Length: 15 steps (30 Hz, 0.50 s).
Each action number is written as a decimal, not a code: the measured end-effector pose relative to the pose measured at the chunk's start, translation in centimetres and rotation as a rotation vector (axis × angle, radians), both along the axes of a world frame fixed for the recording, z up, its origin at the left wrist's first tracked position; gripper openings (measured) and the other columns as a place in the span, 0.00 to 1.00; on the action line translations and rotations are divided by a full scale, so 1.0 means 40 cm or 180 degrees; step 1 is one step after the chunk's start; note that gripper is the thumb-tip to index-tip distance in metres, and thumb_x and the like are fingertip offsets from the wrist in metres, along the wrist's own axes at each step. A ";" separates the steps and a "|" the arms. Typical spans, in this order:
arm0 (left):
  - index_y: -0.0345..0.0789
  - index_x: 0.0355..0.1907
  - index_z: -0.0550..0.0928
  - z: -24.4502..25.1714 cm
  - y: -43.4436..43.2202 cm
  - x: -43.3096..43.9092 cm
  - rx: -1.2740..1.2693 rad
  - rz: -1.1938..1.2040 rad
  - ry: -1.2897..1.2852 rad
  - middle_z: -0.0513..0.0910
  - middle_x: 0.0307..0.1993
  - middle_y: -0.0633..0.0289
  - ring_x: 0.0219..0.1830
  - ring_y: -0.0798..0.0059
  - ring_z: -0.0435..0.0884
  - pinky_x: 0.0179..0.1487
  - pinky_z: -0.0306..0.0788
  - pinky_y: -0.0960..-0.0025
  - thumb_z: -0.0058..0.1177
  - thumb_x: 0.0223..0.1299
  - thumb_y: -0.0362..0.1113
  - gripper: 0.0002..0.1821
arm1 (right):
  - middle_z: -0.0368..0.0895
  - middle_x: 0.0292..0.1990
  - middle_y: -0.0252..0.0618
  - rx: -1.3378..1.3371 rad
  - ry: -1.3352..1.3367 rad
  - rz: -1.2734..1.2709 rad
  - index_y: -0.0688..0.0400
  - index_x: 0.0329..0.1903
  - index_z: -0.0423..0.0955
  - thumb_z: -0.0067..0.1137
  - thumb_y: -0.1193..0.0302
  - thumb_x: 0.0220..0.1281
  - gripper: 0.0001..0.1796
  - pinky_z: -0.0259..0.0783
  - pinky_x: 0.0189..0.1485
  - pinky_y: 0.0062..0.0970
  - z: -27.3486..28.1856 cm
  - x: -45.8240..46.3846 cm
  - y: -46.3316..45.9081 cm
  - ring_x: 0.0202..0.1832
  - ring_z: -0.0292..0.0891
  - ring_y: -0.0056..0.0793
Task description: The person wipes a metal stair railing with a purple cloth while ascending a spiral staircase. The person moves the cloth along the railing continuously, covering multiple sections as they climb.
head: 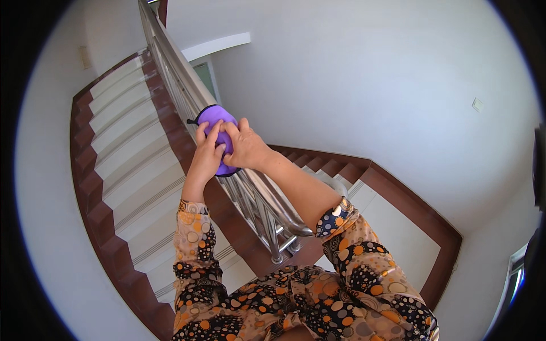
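Observation:
A purple cloth (215, 115) with black edging and a small black loop lies over the metal handrail (194, 87) of a stair railing. My left hand (207, 153) rests on the cloth's lower left part, its fingers bent and thumb pointing right. Close beside it, my right hand (245, 147) presses on the cloth from the right, fingers curled. The fingertips of both hands nearly meet on the cloth. Some of the cloth is hidden under the hands.
Pale steps (132, 157) with dark red borders run along the railing's left. More steps (332, 168) and a landing (384, 221) lie to the right. The handrail's lower end (300, 230) is close to my body. A light switch (477, 105) is on the right wall.

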State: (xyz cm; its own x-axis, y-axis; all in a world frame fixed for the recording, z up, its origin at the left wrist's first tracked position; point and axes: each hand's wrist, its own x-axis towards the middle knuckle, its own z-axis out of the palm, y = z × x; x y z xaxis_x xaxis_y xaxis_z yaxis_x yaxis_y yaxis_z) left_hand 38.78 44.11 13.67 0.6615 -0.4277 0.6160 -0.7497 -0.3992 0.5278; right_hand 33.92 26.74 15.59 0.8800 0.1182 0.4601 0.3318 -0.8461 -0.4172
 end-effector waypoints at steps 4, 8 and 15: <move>0.43 0.82 0.66 -0.026 -0.006 -0.049 -0.0138 -0.0064 0.0275 0.60 0.77 0.40 0.75 0.37 0.69 0.77 0.69 0.54 0.58 0.69 0.26 0.39 | 0.66 0.56 0.63 0.0245 -0.0010 0.0190 0.48 0.71 0.63 0.72 0.64 0.52 0.43 0.77 0.65 0.53 0.008 -0.051 -0.014 0.59 0.71 0.70; 0.38 0.83 0.60 -0.056 -0.010 -0.161 -0.0208 -0.0351 0.0648 0.68 0.70 0.41 0.70 0.40 0.74 0.74 0.72 0.53 0.59 0.68 0.26 0.42 | 0.64 0.57 0.63 0.0121 0.0147 0.0333 0.46 0.71 0.63 0.74 0.66 0.51 0.44 0.77 0.64 0.54 -0.008 -0.141 -0.040 0.58 0.72 0.72; 0.38 0.84 0.57 -0.076 -0.004 -0.353 0.0275 -0.0499 0.0814 0.71 0.65 0.43 0.62 0.39 0.80 0.63 0.80 0.52 0.71 0.59 0.29 0.53 | 0.62 0.59 0.64 0.0013 0.0303 0.0483 0.45 0.69 0.66 0.75 0.67 0.49 0.43 0.80 0.61 0.53 -0.049 -0.369 -0.075 0.58 0.74 0.74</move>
